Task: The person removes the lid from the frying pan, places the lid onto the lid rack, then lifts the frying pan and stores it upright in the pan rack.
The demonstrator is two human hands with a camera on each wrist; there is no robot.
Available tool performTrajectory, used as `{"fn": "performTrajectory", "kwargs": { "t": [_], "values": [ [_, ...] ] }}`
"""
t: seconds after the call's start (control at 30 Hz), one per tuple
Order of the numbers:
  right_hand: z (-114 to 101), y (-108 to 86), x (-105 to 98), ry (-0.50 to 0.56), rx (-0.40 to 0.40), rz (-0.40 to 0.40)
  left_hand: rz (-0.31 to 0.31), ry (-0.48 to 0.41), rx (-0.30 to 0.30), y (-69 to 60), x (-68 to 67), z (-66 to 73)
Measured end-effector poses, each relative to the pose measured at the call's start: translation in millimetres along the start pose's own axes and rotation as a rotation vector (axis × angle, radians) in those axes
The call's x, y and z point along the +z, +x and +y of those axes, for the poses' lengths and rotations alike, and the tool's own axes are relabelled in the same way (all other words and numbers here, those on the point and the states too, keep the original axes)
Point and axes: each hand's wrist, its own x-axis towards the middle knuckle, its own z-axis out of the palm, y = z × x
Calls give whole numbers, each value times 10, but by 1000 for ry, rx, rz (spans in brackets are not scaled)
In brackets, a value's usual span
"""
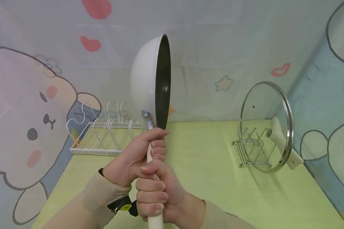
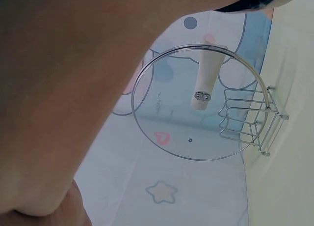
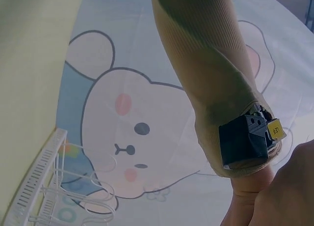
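Observation:
Both hands hold a white frying pan (image 1: 143, 76) upright above the table, its dark inner face (image 1: 163, 82) turned to the right. My left hand (image 1: 132, 159) grips the cream handle just below the metal joint. Lower on the same handle, my right hand (image 1: 163, 187) wraps its fingers round, its thumb close against the left hand. In the left wrist view the left hand shows only as a large blurred part at the side. The right wrist view shows the left sleeve and a black wrist camera (image 3: 245, 142), but not the pan.
A white wire rack (image 1: 94, 152) stands at the table's back left. At the right, a glass lid (image 1: 288, 127) with a cream handle stands on edge in a small metal rack (image 1: 243, 162). Cartoon-printed cloth (image 1: 203, 47) encloses the green table (image 1: 200, 152).

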Motion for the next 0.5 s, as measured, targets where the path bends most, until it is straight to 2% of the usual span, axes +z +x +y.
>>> {"fn": "performTrajectory", "kwargs": {
  "t": [0.5],
  "values": [
    [27, 164, 0, -20, 19, 11, 11, -19, 38, -129, -76, 105]
  ]
}}
